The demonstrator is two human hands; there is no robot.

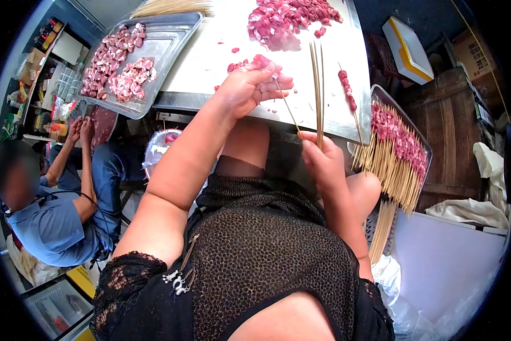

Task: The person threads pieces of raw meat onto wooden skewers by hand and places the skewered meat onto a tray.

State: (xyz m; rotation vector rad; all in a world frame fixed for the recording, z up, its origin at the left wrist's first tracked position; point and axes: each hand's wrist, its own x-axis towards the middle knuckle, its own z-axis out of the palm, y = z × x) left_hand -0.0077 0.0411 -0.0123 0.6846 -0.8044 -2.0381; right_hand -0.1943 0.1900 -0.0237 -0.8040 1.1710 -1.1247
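Note:
My left hand (254,91) is turned palm up over the near edge of the white table, fingers curled around what looks like a small piece of meat (276,75). The tip of a bamboo skewer (288,108) meets it there. My right hand (325,162) grips that skewer near its lower end, along with several bare skewers (317,94) pointing up. Beyond my left hand are loose red meat pieces (238,65) and a larger meat pile (284,23). One threaded meat skewer (347,90) lies to the right of my right hand.
A metal tray (179,34) with two heaps of cut meat sits at the left. At the right, another tray (428,165) holds many loaded skewers (400,136). A co-worker (51,216) in blue sits at the left. A white foam box (409,48) stands at the back right.

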